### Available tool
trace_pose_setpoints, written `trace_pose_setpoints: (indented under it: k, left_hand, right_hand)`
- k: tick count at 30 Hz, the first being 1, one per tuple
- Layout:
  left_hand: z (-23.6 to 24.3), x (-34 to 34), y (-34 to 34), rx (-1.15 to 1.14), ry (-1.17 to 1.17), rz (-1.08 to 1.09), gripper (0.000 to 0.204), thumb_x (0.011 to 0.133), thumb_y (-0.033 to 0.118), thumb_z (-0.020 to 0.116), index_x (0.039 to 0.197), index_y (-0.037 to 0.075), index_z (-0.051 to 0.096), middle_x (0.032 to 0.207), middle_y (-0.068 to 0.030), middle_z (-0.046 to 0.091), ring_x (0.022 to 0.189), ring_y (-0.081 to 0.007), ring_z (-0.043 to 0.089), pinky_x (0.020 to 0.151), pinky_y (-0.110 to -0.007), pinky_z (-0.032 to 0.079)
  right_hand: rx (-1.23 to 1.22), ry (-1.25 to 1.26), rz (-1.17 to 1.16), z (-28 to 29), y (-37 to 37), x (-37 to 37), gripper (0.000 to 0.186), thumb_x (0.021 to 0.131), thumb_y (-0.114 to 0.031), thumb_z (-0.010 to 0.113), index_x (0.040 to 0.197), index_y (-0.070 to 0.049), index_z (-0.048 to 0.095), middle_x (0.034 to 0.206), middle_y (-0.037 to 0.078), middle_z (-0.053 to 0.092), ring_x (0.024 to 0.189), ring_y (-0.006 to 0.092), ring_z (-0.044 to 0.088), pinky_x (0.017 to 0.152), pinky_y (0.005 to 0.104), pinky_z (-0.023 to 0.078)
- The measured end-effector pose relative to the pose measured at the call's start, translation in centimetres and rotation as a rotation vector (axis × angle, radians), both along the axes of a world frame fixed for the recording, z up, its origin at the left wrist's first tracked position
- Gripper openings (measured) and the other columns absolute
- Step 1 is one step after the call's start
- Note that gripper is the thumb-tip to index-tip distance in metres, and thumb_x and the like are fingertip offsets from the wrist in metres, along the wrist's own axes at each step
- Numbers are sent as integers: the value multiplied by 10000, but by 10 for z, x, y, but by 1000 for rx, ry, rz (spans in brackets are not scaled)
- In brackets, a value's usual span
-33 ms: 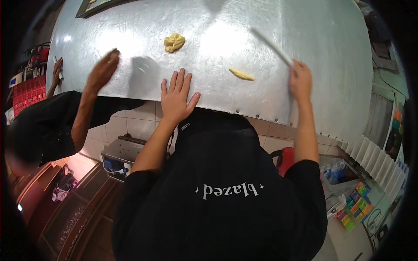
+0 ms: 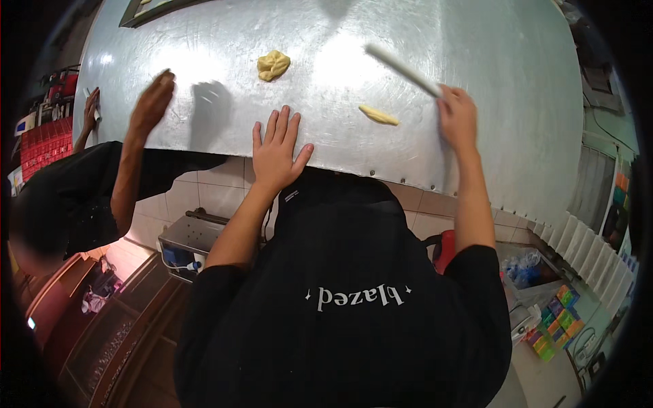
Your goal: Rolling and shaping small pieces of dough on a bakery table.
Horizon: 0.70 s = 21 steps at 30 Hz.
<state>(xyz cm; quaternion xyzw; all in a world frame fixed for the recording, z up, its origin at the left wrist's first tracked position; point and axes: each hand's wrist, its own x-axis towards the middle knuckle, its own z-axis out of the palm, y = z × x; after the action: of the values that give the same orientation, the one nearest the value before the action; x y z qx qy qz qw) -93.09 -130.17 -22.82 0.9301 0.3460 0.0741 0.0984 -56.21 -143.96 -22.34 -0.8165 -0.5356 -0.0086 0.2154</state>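
Observation:
My left hand (image 2: 277, 146) lies open on the metal worktop (image 2: 510, 122), palm down with fingers spread, near the front edge. To its right, my right hand (image 2: 457, 117) grips one end of a pale, blurred rolling pin (image 2: 401, 68), which slants away to the upper left. A small elongated piece of yellow dough (image 2: 378, 115) lies just below the pin, between my hands. A larger lump of yellow dough (image 2: 273, 65) sits beyond my left fingertips.
A co-worker in black (image 2: 68, 197) leans at the left; their blurred hands (image 2: 151, 102) are over the worktop, one by a white rod. A tray (image 2: 143, 15) is at the back left, red crates (image 2: 44, 143) far left, a steel appliance (image 2: 183, 238) below the counter.
My right hand and the rolling pin have shifted left and slightly away from me. The co-worker's nearer hand has moved a little left and upward. My left hand stays put.

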Motion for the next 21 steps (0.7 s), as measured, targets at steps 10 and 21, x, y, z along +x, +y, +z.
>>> trace_pose_setpoints:
  k: [10,21]
  left_hand:
    - [3,-1,1,10,-43,13,633,874,445,583,1397,109,463,1496,-121,382,1371,-304,362,1108,-543,205]
    - [19,-12,11,-197,-84,-33,596,872,387,614,1374,98,473,1499,-129,364,1390,-315,324,1115,-550,204]
  right_hand:
    - [-122,23,272,30,28,-96,318,828,-209,670,1124,-96,644,1116,137,600,1045,303,556,908,416,404]
    - [-191,161,391,40,16,-120,247,757,-128,695,993,-97,629,1006,64,607,904,269,596,761,392,473]
